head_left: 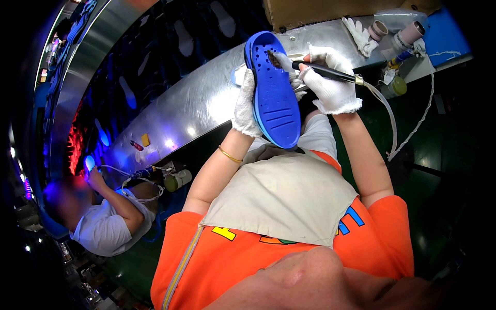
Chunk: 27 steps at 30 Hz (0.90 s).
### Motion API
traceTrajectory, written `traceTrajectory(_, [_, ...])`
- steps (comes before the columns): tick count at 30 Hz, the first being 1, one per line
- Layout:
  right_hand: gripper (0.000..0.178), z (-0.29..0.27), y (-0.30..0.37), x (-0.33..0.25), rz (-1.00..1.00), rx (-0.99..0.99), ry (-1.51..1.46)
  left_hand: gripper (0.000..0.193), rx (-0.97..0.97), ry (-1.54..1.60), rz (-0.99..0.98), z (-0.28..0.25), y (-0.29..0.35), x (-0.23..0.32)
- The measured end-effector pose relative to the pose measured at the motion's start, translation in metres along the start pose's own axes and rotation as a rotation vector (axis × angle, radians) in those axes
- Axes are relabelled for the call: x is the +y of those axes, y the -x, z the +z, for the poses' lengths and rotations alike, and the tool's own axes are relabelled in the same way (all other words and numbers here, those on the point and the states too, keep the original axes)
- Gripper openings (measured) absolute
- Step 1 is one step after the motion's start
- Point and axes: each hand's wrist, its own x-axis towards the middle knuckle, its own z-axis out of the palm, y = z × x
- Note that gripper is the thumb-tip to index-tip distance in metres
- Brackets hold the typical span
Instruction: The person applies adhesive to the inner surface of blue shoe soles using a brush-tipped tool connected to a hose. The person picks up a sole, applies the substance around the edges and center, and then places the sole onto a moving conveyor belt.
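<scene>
My left hand (244, 107), in a white knit glove, is closed on the left edge of a blue shoe sole (279, 106). The sole stands tilted above the metal table edge, its inner face toward me, with small holes near the top and grooves lower down. My right hand (333, 88), also gloved, grips a black-handled brush (323, 71) with a pale tube running from its rear end. The brush's whitish bristles lie over the upper right of the sole, by a dark opening; whether they touch is hard to tell. Pale items behind the sole are partly hidden.
A curved metal table (181, 106) borders a dark conveyor carrying several pale soles. At the right lie a spare white glove (360, 37), spools (408, 35) and a capped jar (397, 87). A cardboard box (336, 11) stands beyond. A co-worker (106, 227) sits at lower left.
</scene>
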Motion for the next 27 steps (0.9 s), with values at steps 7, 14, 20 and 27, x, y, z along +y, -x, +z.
traceTrajectory(7, [0.02, 0.021, 0.012, -0.006, -0.067, -0.158, 0.021, 0.062, 0.13, -0.166, 0.137, -0.006, -0.007, -0.006])
traceTrajectory(14, [0.019, 0.025, 0.016, -0.01, -0.037, -0.12, -0.025, 0.068, 0.139, -0.118, 0.205, -0.017, -0.02, 0.005])
traceTrajectory(20, [0.017, 0.021, 0.021, -0.008, 0.042, -0.152, 0.031, 0.074, 0.097, -0.12, 0.205, -0.005, -0.017, 0.014])
traceTrajectory(27, [0.012, 0.021, 0.024, -0.021, 0.23, -0.259, -0.067, 0.077, 0.151, -0.247, 0.313, 0.005, -0.019, 0.026])
